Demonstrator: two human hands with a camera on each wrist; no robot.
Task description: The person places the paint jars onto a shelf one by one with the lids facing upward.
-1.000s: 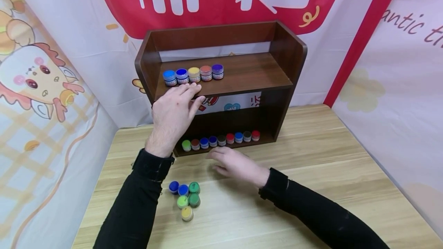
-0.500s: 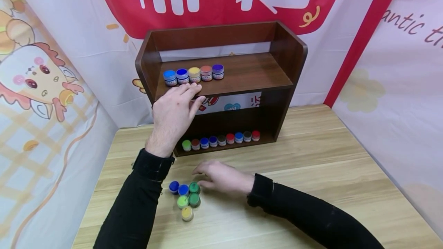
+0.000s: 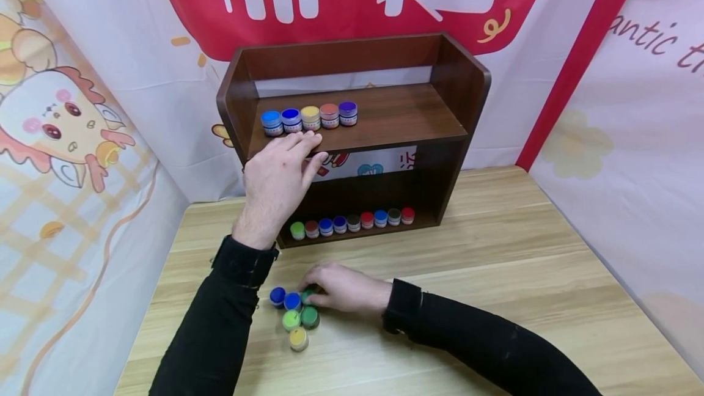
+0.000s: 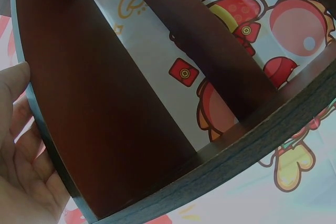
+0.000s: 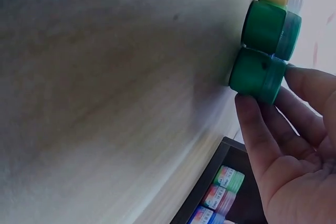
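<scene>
Right grip [image 3: 348, 288] pinches green jar [image 5: 256, 77] (left grip [image 3: 280, 179] on shelf [image 3: 404, 112])

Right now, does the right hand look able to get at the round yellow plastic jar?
Probably yes: the right hand pinches a round green plastic jar, but bare wooden tabletop right of the yellow jar leaves access.

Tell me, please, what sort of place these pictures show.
Probably an indoor staged booth: printed white cloth backdrops hang behind and beside a light wood-grain table, which bears a dark-brown wooden shelf holding small, round, colourful-lidded jars.
</scene>
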